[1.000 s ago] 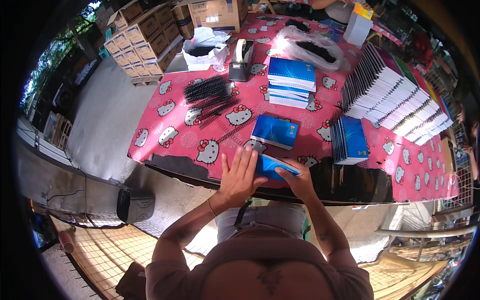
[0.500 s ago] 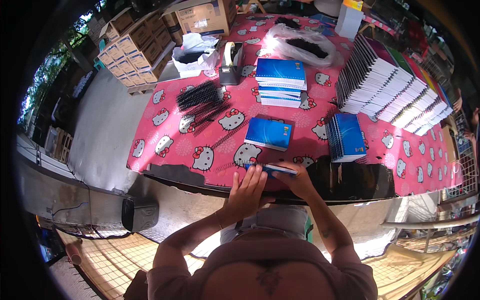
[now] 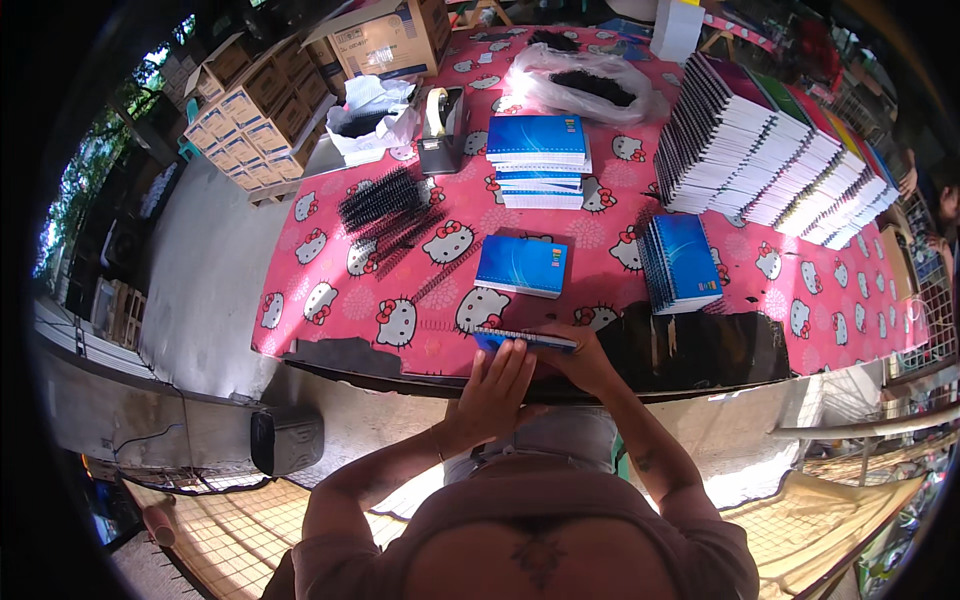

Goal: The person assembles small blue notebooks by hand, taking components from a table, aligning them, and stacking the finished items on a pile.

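Low over the table's near edge, a small blue notebook (image 3: 489, 341) is tilted with its holed edge up. A thin wire coil (image 3: 440, 325) runs along that edge and sticks out past its left end. My right hand (image 3: 582, 360) grips the notebook's right end. Against its near cover lie the fingers of my left hand (image 3: 495, 388), close together, gripping it from the front; the left thumb is hidden. Just beyond lies a block of blue-covered pages (image 3: 522, 266). Loose dark coils (image 3: 385, 205) are heaped to the left.
A taller blue pile (image 3: 536, 140) stands farther back, beside a tape dispenser (image 3: 442, 135). Coil-bound blue notebooks (image 3: 685, 262) lie at right, before large notebook stacks (image 3: 740, 150). A plastic bag (image 3: 590, 85) holds black coils. Cartons (image 3: 385, 40) stand at the far left.
My left fingers have slid down from the notebook's upper edge onto its near cover, and more of the coiled edge shows. The whole view has shifted slightly.
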Demonstrator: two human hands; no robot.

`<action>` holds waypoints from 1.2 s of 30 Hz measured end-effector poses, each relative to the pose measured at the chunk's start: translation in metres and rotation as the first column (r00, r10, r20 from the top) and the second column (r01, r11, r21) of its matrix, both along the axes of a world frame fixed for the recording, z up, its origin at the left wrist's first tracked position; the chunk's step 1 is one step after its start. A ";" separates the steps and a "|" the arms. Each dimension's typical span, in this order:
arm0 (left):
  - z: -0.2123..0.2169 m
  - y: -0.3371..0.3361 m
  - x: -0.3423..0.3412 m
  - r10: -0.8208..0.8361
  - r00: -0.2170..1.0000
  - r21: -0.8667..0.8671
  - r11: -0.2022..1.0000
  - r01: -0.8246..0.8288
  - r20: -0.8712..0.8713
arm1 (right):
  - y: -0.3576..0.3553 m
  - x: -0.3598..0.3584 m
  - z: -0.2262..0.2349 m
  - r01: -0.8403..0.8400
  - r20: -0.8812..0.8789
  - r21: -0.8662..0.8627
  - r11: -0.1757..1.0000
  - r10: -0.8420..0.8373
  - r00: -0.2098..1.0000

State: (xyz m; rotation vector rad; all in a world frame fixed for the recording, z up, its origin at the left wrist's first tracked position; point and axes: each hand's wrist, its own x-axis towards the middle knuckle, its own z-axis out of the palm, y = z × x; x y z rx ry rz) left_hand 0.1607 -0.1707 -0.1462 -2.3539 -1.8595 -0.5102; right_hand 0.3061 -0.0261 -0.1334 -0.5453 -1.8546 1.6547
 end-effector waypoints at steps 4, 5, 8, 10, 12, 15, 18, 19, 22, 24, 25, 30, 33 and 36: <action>0.051 0.065 -0.022 0.275 0.930 0.228 0.948 -0.221 -0.243 | -0.002 0.000 -0.013 -0.024 0.045 0.032 0.999 0.022 0.999; 0.038 0.051 -0.017 0.165 0.963 0.151 0.979 -0.135 -0.213 | -0.002 0.001 -0.010 -0.015 0.043 0.013 1.000 0.015 0.999; -0.013 0.003 -0.004 -0.065 0.987 0.120 0.989 0.084 -0.149 | -0.002 0.001 -0.008 -0.001 0.041 0.027 1.000 0.000 0.999; 0.032 0.047 -0.010 0.140 0.971 0.202 0.974 -0.099 -0.196 | -0.001 0.002 -0.006 -0.017 0.086 0.021 1.000 0.015 0.996; 0.043 0.062 -0.014 0.182 0.963 0.211 0.967 -0.140 -0.197 | -0.001 0.003 0.007 -0.078 0.164 -0.013 0.997 0.079 0.983; -0.013 0.010 0.000 -0.124 0.983 0.132 0.981 0.142 -0.134 | -0.001 0.001 -0.008 0.008 0.107 0.126 0.992 -0.022 0.994; 0.023 0.050 -0.005 0.078 0.985 0.189 0.981 -0.048 -0.156 | -0.003 0.002 -0.010 -0.013 0.062 0.104 0.994 0.007 0.998; 0.038 0.060 -0.007 0.176 0.971 0.173 0.974 -0.148 -0.161 | -0.004 0.002 -0.008 -0.020 0.117 0.085 0.996 0.009 0.993; 0.003 0.021 0.008 -0.011 0.995 0.128 0.991 0.023 -0.098 | 0.000 0.004 -0.001 -0.040 0.224 0.072 0.997 0.023 0.974; 0.018 0.025 0.012 -0.020 1.000 0.111 0.994 0.018 0.016 | 0.000 0.002 -0.006 -0.025 0.194 0.081 0.996 0.009 0.981; 0.033 0.037 0.008 0.000 1.000 0.123 0.992 0.000 -0.002 | 0.000 0.002 -0.007 -0.032 0.187 0.048 0.998 0.022 0.982; 0.042 0.039 0.003 -0.008 0.999 0.204 0.979 0.018 -0.049 | 0.001 0.004 -0.012 -0.069 0.112 0.203 0.977 0.046 0.993; 0.054 0.037 0.009 0.039 0.999 0.140 0.989 -0.038 -0.002 | 0.001 0.003 -0.004 -0.074 0.119 0.144 0.987 0.057 0.991; 0.041 0.029 0.012 0.040 0.998 0.132 0.990 -0.047 0.051 | 0.002 0.004 0.006 -0.079 0.217 0.024 0.997 0.072 0.973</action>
